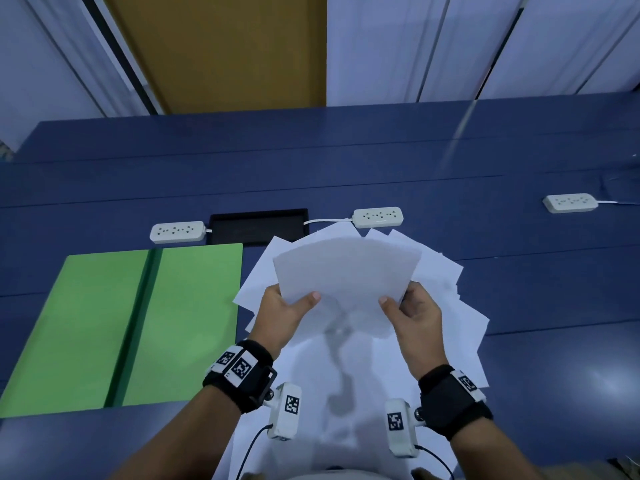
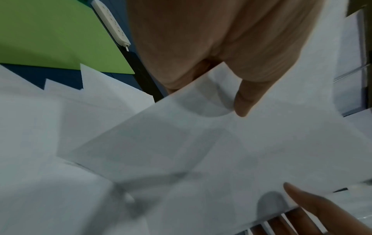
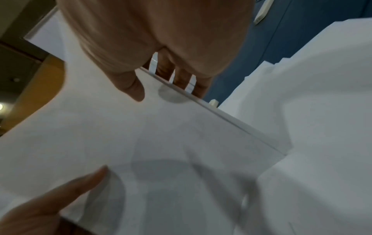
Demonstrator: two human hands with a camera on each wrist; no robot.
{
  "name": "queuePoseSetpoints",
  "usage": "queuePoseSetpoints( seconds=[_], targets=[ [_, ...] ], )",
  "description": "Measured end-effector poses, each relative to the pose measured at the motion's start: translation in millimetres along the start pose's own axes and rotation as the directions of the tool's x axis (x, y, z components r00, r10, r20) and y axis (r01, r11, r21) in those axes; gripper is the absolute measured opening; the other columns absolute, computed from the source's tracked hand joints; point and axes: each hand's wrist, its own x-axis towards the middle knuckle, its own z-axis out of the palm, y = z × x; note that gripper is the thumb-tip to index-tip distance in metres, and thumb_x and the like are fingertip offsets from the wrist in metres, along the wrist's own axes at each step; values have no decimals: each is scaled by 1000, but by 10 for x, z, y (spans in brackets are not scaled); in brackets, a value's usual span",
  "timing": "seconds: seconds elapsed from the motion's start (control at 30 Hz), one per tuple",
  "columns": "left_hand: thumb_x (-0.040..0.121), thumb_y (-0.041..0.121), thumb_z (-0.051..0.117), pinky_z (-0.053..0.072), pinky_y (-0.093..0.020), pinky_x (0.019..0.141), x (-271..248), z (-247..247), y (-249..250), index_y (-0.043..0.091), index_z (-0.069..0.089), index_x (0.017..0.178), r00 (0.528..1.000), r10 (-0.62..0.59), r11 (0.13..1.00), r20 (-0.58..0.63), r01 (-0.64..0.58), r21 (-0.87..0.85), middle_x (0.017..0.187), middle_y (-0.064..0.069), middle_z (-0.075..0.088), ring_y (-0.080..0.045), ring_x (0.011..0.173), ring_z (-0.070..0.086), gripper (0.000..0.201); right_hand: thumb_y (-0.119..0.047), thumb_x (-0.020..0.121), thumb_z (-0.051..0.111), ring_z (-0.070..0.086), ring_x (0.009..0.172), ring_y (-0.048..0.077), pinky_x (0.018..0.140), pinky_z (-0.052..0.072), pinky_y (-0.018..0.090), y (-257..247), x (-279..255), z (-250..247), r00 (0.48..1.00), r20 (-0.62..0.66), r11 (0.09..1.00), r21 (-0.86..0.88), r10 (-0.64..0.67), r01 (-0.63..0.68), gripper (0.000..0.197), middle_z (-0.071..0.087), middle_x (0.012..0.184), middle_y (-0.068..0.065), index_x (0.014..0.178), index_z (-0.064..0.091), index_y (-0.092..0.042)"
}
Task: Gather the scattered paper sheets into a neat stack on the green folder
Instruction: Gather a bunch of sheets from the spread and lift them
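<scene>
Both hands grip one bundle of paper sheets (image 1: 346,271) above the worktop (image 1: 519,306): left hand (image 1: 282,315) and right hand (image 1: 415,317) pinch its near corners, thumbs on top. Loose sheets (image 1: 464,327) lie beneath. The green folder (image 1: 187,306) lies left, nearer the left hand.

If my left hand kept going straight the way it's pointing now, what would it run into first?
Probably the held bundle of paper sheets that the left hand already grips. Past that, the line runs up and right toward the middle power strip, though depth is unclear.
</scene>
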Motion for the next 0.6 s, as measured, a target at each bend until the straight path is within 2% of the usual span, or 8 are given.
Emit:
queuePoseSetpoints(
  seconds=[0.07,0.17,0.23,0.33,0.47,0.53,0.6],
  targets=[
    [90,6,78,59,-43,90,-17,55,14,16,76,100,1000,9,1000,-10,-9,-12,99,-2,81,-20,93,77,14,-6,101,66,73,107,31,103,54,60,-46,-35,62,999,-15,1000,-4,-31,30,16,78,110,8,112,71,-16],
    [88,1,78,58,-30,80,-65,124,155,18,75,98,995,99,994,-30,-101,-50,98,0,81,-17,91,77,20,-5,103,63,72,114,21,103,56,45,-237,-71,129,991,-60,992,37,-117,119,25,78,117,-1,122,70,-19],
    [86,-2,79,59,-27,79,-72,107,238,12,75,103,986,168,982,-12,-169,-84,102,-4,81,-20,94,77,23,-1,100,66,71,116,25,101,55,45,-320,-60,75,982,-66,979,94,-176,182,31,76,120,2,123,68,-22],
    [81,3,84,60,-34,85,-23,1,207,3,72,116,979,203,975,38,-198,-104,113,-12,78,-29,104,75,37,-3,95,75,71,114,31,101,56,52,-241,16,-96,986,-46,981,99,-163,167,35,75,120,5,122,65,-23],
    [79,14,82,57,-50,99,47,-9,29,8,71,119,995,59,997,80,-55,-53,116,-11,77,-32,110,73,42,-11,94,72,75,107,28,98,57,62,-50,97,-90,1000,8,1000,-19,-25,25,23,79,112,3,112,73,-26],
    [85,13,80,55,-55,102,61,50,-28,9,73,118,998,26,1000,55,-25,-18,113,-9,78,-29,107,74,33,-7,96,65,75,103,27,95,58,61,-63,101,2,1000,7,999,-48,3,-3,22,80,107,2,107,75,-23],
    [87,12,80,57,-52,99,72,113,-21,12,73,114,999,31,999,6,-31,-13,109,-6,79,-27,104,75,28,-2,98,60,75,100,27,93,60,55,-133,92,71,1000,1,999,-50,-16,16,26,80,103,2,104,74,-22]
  ],
)
